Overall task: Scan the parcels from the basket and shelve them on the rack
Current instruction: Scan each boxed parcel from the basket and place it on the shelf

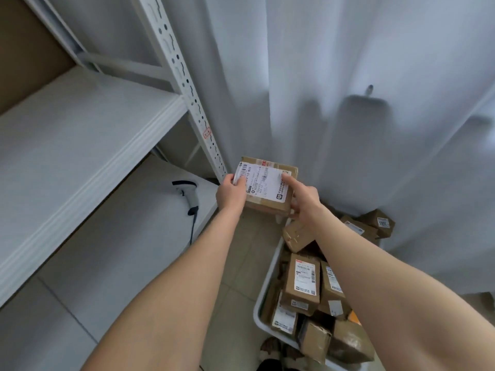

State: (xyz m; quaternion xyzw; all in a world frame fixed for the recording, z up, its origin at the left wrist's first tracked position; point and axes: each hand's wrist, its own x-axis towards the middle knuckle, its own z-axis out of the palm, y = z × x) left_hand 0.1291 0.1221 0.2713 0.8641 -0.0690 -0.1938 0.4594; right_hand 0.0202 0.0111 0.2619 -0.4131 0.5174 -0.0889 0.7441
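head view shows us holding one parcel [270, 202] in the air between the rack [88, 135] and the basket [263, 287], label [263, 183] up. to scan well, we should keep the barcode flat and uncovered, then free one hand for the scanner [187, 194] on the lower shelf [134, 250]. our left hand [231, 195] curls its fingers [237, 180] round the parcel's left edge; our right hand [305, 202] grips the right side, forefinger straight on the label.

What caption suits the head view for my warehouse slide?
The left hand and right hand hold a labelled parcel near the basket, beside the rack where a scanner lies.
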